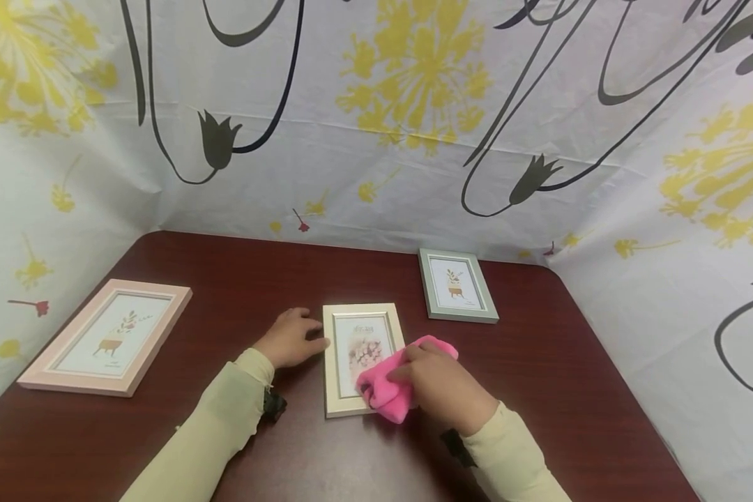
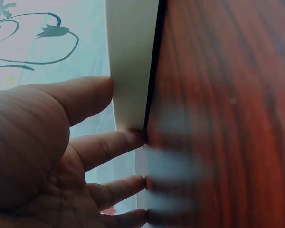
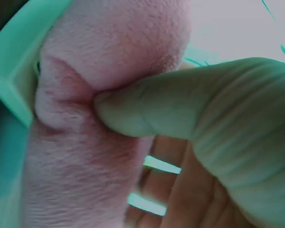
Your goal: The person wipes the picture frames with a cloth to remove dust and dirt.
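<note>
A cream picture frame (image 1: pixel 330 362) with a blossom print lies face up near the middle of the table. My right hand (image 1: pixel 448 385) grips a folded pink cloth (image 1: pixel 392 401), which covers the frame's lower right corner. In the right wrist view the thumb presses into the fuzzy cloth (image 3: pixel 80 175). My left hand (image 1: pixel 291 339) is at the frame's left side, its thumb touching the edge. The left wrist view shows the thumb and index finger against the frame's side wall (image 2: pixel 130 61), the fingers fairly straight and the other fingertips down at the tabletop.
A pink picture frame (image 1: pixel 178 300) lies at the far left of the dark red wooden table (image 1: pixel 263 272). Toward the back right lies a grey-green picture frame (image 1: pixel 461 313). A patterned white curtain (image 1: pixel 288 188) surrounds the table's back and sides.
</note>
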